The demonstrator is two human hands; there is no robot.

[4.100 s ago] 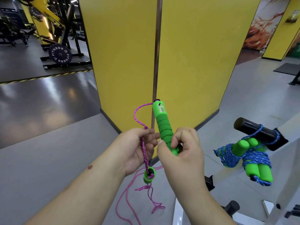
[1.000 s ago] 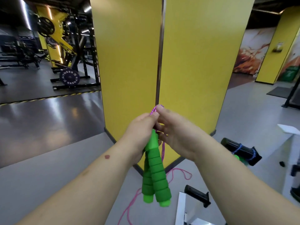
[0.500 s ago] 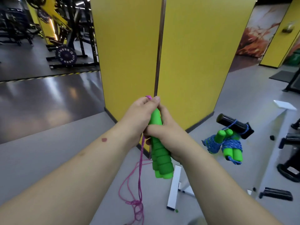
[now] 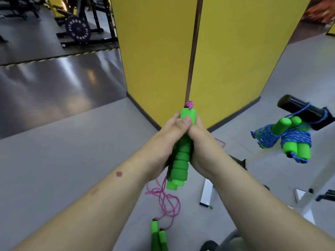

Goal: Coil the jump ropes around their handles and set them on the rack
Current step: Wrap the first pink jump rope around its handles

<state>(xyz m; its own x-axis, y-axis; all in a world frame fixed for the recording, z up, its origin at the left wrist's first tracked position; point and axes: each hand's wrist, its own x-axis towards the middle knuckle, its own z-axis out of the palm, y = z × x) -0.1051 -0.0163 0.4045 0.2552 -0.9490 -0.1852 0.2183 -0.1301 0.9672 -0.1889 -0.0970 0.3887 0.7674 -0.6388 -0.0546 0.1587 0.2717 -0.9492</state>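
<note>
Head view: both hands now clamp the paired green handles (image 4: 178,165) upright, left hand (image 4: 168,140) and right hand (image 4: 201,142) each forming a closed grip. Pink rope (image 4: 165,200) still trails to the floor uncoiled; half a second ago the handles hung lower. Winding can begin.

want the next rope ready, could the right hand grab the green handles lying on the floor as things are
Probably not yet. The right hand grips the held green handles together with the left hand, so it isn't free. The floor handles lie low near the feet, uncovered, but would need a bend down.
</note>
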